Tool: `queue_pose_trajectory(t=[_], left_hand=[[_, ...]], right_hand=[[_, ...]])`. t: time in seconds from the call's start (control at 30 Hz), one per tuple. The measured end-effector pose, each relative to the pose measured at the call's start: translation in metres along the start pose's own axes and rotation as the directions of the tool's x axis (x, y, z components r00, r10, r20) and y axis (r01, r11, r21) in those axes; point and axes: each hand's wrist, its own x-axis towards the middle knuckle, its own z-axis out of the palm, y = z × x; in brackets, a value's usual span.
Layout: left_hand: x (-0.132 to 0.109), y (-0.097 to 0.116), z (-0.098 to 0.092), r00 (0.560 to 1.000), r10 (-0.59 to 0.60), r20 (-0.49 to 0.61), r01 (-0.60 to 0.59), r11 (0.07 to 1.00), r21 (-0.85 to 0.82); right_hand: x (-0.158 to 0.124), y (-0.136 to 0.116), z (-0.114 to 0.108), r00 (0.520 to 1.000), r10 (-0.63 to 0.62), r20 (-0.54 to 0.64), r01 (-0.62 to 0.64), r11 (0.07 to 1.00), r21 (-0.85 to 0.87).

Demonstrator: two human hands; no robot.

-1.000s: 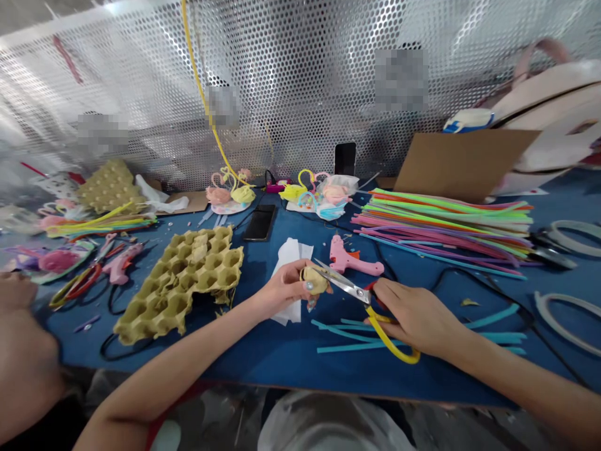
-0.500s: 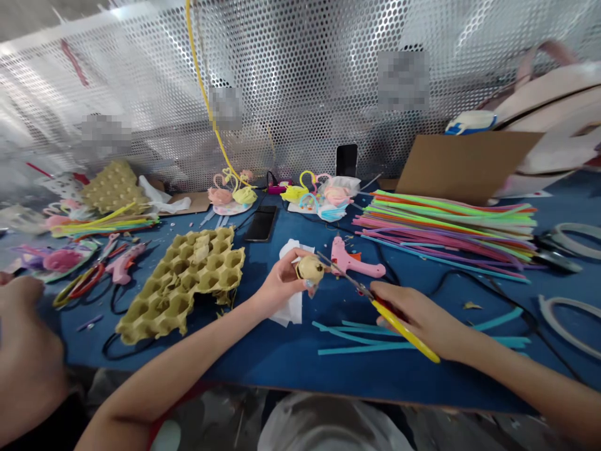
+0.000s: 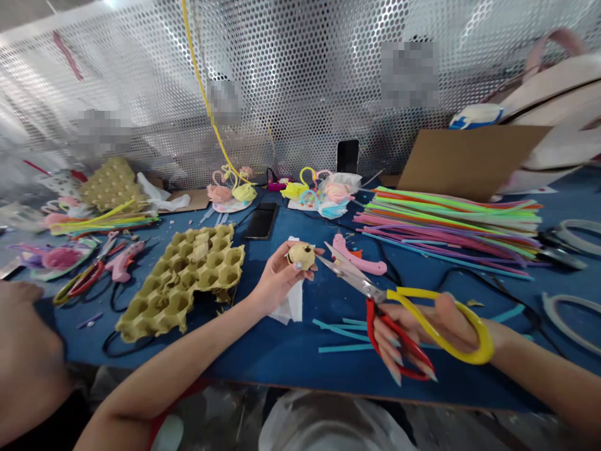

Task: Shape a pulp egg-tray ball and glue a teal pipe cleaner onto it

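- Left hand (image 3: 275, 279): one, gripping a single egg-carton cup (image 3: 302, 255) between thumb and fingers, above the middle of the table. The rounded cup shows one dark hole in its upper side; no clear long axis.
- Right hand (image 3: 410, 319): one, grasping one pair of scissors (image 3: 373, 291) by its red and yellow loops. The two blades are spread, tips toward the cup; the long axis slants from near right to far left. Whether a tip touches the cup, I cannot tell.
- Near the hands: one white paper (image 3: 295, 302) under the left hand, one pink glue gun (image 3: 362, 259) beyond the blades, at least three blue pipe cleaners (image 3: 345, 347).
- Left of them: one egg tray (image 3: 183, 282), then a second glue gun (image 3: 124, 263).
- Farther: two phones, one flat (image 3: 260, 221), one upright (image 3: 347, 156); one multicoloured bundle of pipe cleaners (image 3: 446, 232), strands uncountable.
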Motion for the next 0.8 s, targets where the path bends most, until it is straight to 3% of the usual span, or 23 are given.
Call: queue_pose_trajectory(t=[0.07, 0.13, 0.3, 0.4, 0.5, 0.63, 0.73, 0.8], left_hand=[[0.000, 0.000, 0.000, 1.000, 0.004, -0.008, -0.004, 1.000, -0.008], [-0.001, 0.001, 0.001, 1.000, 0.011, -0.015, -0.012, 1.000, -0.019], [-0.002, 0.002, 0.000, 1.000, -0.018, 0.019, 0.020, 0.993, -0.117], [-0.003, 0.003, 0.000, 0.990, -0.113, 0.081, 0.127, 0.971, -0.201], [-0.005, 0.004, -0.001, 0.955, -0.219, 0.199, 0.269, 0.923, -0.275], [-0.007, 0.003, -0.002, 0.909, -0.265, 0.321, 0.366, 0.876, -0.315], [-0.009, 0.003, -0.003, 0.899, -0.280, 0.337, 0.386, 0.870, -0.308], [-0.009, 0.002, -0.004, 0.904, -0.279, 0.323, 0.377, 0.877, -0.298]], right_hand=[[-0.001, -0.004, -0.002, 0.991, 0.034, 0.132, -0.078, 0.938, 0.339], [-0.002, -0.004, -0.005, 0.981, 0.039, 0.190, -0.132, 0.852, 0.506], [-0.003, 0.004, -0.010, 0.969, 0.038, 0.245, -0.159, 0.853, 0.497], [-0.005, 0.006, -0.010, 0.962, 0.026, 0.271, -0.154, 0.874, 0.461], [-0.006, 0.005, -0.010, 0.966, 0.039, 0.255, -0.140, 0.910, 0.390], [-0.004, 0.006, -0.008, 0.975, 0.113, 0.192, -0.166, 0.944, 0.286], [-0.001, 0.015, -0.005, 0.976, 0.031, 0.216, -0.125, 0.892, 0.434], [0.002, 0.023, -0.003, 0.966, -0.086, 0.244, -0.085, 0.786, 0.612]])
